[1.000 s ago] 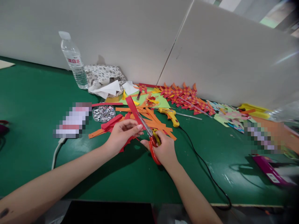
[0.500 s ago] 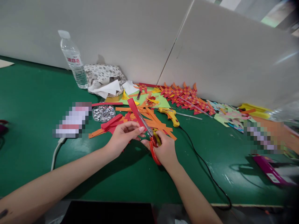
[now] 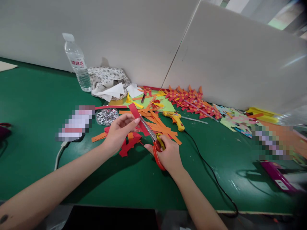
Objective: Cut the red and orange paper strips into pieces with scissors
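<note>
Between its thumb and fingers, my left hand (image 3: pixel 121 132) pinches a red paper strip (image 3: pixel 134 111) that slants up and away. My right hand (image 3: pixel 169 153) grips scissors (image 3: pixel 157 152) with red handles, a yellow part showing inside the grip. The scissor blades lie along the right side of the strip; whether they cut into it I cannot make out. Below and behind both hands, loose orange strips (image 3: pixel 157 123) and red paper pieces (image 3: pixel 129 145) lie heaped on the green table (image 3: pixel 115 185).
A yellow glue gun (image 3: pixel 176 120) with a black cord lies right of the strips. Left are a container of googly eyes (image 3: pixel 106 116), a blurred phone (image 3: pixel 75 124) and a water bottle (image 3: pixel 78 64). Woven red-orange paper fish (image 3: pixel 192 99) pile against the wall. A purple power strip (image 3: pixel 275 175) lies far right.
My left hand has shifted slightly left and up along the red strip, and more of the strip shows below its fingers. The right hand with the scissors has stayed nearly in place.
</note>
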Available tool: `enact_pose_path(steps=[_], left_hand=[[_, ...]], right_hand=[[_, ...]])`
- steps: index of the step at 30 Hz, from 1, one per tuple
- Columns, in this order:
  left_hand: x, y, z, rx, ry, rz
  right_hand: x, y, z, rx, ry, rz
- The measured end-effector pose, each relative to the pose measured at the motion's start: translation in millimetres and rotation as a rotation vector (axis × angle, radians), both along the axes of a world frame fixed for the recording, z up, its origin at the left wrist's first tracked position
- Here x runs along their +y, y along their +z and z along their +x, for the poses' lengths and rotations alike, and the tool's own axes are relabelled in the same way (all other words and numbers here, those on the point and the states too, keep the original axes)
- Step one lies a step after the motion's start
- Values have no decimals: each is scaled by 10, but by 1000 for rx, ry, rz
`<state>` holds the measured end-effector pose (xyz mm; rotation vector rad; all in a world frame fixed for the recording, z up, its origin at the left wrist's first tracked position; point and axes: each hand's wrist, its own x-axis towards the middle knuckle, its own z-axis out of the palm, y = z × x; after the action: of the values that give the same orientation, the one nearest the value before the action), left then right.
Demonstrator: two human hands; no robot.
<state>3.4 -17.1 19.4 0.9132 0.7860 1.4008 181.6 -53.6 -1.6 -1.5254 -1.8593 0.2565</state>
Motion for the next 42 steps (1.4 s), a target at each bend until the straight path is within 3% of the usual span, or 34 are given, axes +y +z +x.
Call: enact_pose_path(steps=[14, 42], left_hand=[[-2, -26, 12, 48, 2, 6], [-26, -121, 30, 36, -156, -54]], right_hand=[[1, -10, 17, -13, 16, -47], [4, -5, 22, -86, -39, -42]])
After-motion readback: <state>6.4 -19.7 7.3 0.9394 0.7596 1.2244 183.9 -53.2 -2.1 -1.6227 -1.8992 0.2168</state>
